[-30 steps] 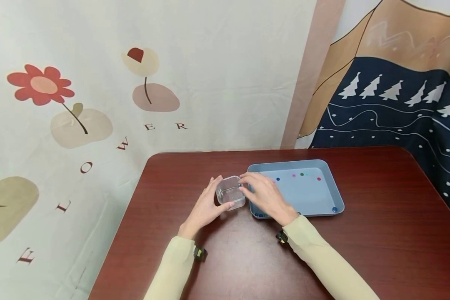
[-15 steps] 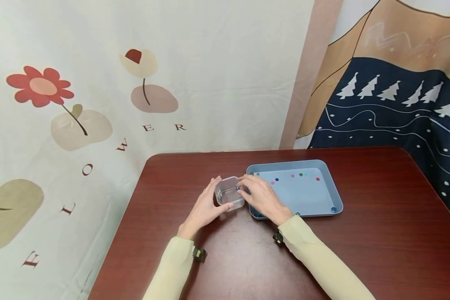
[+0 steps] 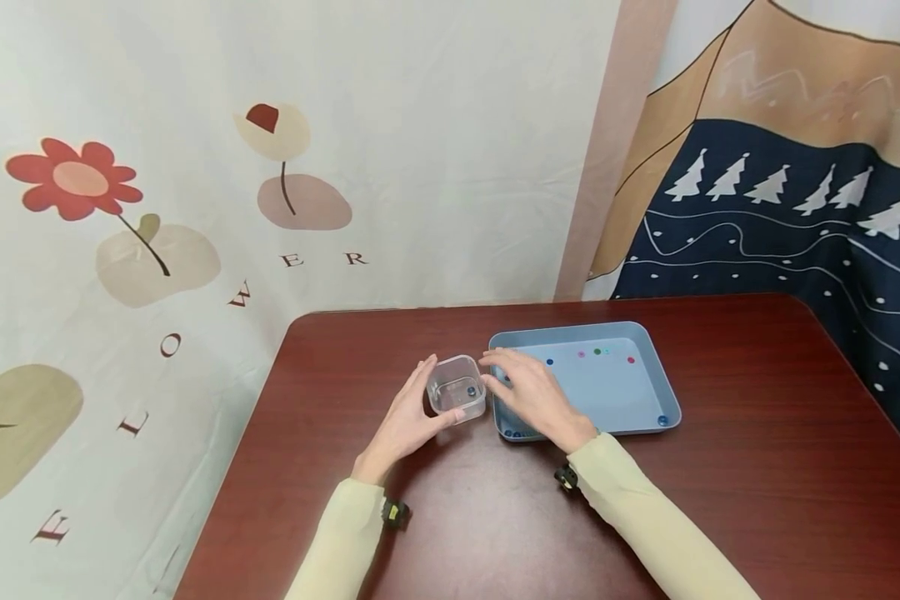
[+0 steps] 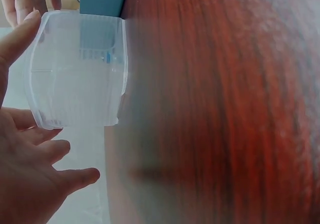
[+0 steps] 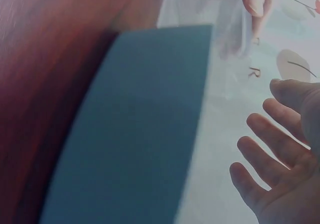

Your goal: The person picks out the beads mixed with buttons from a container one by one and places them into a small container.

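My left hand (image 3: pixel 399 423) holds a clear plastic box (image 3: pixel 471 410) between thumb and fingers on the brown table. Inside lies one small round dark blue piece (image 3: pixel 472 391), like a button or bead. In the left wrist view the thumb is at the box's (image 4: pixel 75 73) rim, with fingers on the opposite side. Close to the right of the box, my right hand (image 3: pixel 534 396) hangs over the left end of a blue tray (image 3: pixel 607 396). Its fingers are spread with nothing between them, as the right wrist view of the hand (image 5: pixel 285 154) shows.
Several small coloured round pieces lie in the tray, among them a red one (image 3: pixel 631 360), a green one (image 3: pixel 597 352) and a blue one (image 3: pixel 663 420) in the near right corner. Behind the table (image 3: pixel 750 400) hangs a printed curtain (image 3: pixel 450 167).
The blue piece has left my right hand's fingertips and now lies in the box. My right hand has drawn back slightly to the right. The left hand keeps its hold on the box.
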`<state>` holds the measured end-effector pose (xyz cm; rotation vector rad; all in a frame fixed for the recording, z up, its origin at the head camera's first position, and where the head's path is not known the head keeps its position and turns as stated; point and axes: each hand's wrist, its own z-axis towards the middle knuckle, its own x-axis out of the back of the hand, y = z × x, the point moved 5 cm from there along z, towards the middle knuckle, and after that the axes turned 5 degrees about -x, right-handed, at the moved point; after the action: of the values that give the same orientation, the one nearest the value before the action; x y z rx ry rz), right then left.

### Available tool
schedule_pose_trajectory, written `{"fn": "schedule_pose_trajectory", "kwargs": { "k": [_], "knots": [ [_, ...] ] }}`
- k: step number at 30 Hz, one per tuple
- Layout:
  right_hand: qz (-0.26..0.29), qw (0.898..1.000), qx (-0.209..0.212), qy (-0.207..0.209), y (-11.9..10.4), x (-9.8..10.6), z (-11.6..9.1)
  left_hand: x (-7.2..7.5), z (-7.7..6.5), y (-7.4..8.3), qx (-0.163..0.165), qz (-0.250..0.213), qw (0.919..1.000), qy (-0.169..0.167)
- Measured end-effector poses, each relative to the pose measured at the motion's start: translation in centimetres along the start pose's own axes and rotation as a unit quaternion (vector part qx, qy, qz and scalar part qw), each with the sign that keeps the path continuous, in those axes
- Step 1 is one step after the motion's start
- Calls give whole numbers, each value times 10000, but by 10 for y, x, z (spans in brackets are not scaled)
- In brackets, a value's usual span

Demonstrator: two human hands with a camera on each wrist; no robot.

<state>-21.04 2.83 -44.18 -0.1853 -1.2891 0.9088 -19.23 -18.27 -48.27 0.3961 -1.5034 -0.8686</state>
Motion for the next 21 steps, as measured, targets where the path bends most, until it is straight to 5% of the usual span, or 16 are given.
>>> {"fn": "schedule_pose_trajectory", "kwargs": {
  "k": [5, 11, 21],
  "knots": [
    [-39, 10000, -10, -36, 1, 20, -3, 0, 0, -2, 127, -28, 9999, 26],
    [-121, 9992, 146, -349, 7, 37, 0, 1, 2, -1, -166, 74, 9997, 171],
    [-238, 9860, 412, -1597, 32, 31, 15, -2, 2, -3, -111, -11, 9999, 120]
  ]
}}
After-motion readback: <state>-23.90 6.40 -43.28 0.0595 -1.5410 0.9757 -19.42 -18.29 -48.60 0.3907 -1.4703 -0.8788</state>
